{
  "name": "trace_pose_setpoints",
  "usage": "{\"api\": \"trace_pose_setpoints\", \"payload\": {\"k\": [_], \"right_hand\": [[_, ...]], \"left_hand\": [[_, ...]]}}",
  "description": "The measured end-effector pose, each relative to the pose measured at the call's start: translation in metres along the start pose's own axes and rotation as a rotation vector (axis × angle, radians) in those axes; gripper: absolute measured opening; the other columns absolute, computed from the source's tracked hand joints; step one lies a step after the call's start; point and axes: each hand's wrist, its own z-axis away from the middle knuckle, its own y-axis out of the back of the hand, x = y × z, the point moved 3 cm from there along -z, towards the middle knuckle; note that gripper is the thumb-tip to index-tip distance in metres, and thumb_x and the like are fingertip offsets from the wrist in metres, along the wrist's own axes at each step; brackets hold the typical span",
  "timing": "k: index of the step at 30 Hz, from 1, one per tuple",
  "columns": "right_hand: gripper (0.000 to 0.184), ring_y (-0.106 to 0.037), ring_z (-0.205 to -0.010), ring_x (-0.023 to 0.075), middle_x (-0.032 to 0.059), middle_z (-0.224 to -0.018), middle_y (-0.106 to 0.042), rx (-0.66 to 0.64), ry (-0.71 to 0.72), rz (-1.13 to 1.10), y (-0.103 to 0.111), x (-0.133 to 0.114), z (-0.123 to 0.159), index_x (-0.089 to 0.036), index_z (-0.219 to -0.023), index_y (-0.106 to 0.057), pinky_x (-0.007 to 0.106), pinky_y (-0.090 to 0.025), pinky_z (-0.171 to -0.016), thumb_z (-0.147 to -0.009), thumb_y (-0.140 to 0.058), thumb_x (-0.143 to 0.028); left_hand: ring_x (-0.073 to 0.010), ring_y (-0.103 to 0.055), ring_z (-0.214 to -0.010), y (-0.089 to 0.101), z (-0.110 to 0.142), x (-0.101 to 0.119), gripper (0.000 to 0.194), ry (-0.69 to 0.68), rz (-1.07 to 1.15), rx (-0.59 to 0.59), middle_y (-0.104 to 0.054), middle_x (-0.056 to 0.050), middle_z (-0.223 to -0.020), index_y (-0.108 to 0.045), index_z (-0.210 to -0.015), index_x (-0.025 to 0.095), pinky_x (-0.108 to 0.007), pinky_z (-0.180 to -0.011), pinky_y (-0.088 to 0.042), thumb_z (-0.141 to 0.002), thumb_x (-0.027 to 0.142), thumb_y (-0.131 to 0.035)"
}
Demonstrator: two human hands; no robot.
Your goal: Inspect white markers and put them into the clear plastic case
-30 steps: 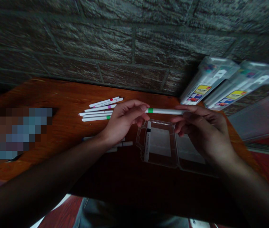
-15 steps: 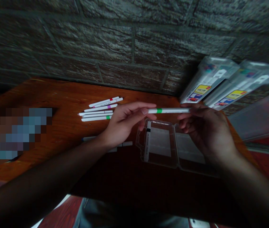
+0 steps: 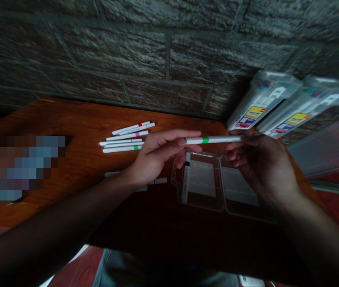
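Note:
A white marker with a green band is level in front of me, above a clear plastic case. My right hand has its right end pinched between thumb and fingers. At the other end, the thumb and fingers of my left hand close on the green-tipped end. Below lies the opened clear case, with one white marker with a black band along its left side. Several white markers with red, purple and green bands lie beyond my left wrist. More markers are partly hidden under my left forearm.
Two clear plastic marker cases with colourful labels lean against the dark brick wall at the back right. A blurred-out blue patch covers something at the left of the wooden table. A white object shows at the bottom edge.
The green-banded marker has shifted slightly right with my right hand, so more of its left end shows beyond my left thumb. Everything else stays in place.

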Motion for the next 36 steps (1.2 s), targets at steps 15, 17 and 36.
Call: {"api": "trace_pose_setpoints", "payload": {"k": [15,17,36], "right_hand": [[0.008,-0.070,-0.050,0.0110,0.0030,-0.071,-0.080,0.000,0.015,-0.038,-0.0013,0.0003,0.0009,-0.019,-0.081,-0.078,0.016,-0.056,-0.046,-0.086,-0.072,-0.017],[0.007,-0.070,-0.051,0.0114,0.0037,-0.072,-0.080,-0.006,0.036,-0.026,-0.0006,0.0006,0.0012,-0.019,-0.082,-0.079,0.017,-0.056,-0.046,-0.086,-0.073,-0.018],[0.010,-0.071,-0.056,0.0147,0.0037,-0.077,-0.082,-0.059,0.130,0.126,-0.0030,0.0013,0.0089,-0.023,-0.096,-0.083,0.024,-0.056,-0.049,-0.089,-0.076,-0.021]], "left_hand": [[-0.0098,-0.060,-0.057,-0.0042,-0.0011,0.0046,0.025,-0.014,-0.051,0.019,-0.084,-0.009,-0.097,-0.082,-0.117,0.019,-0.024,-0.056,-0.049,-0.096,0.029,-0.073],[-0.0098,-0.060,-0.057,-0.0031,-0.0020,0.0037,0.025,-0.022,-0.079,0.026,-0.084,-0.009,-0.095,-0.082,-0.117,0.018,-0.024,-0.056,-0.049,-0.096,0.030,-0.074],[-0.0076,-0.063,-0.059,0.0019,-0.0075,-0.0050,0.017,-0.044,-0.169,0.080,-0.080,-0.004,-0.081,-0.080,-0.103,0.012,-0.020,-0.056,-0.052,-0.089,0.022,-0.081]]}}
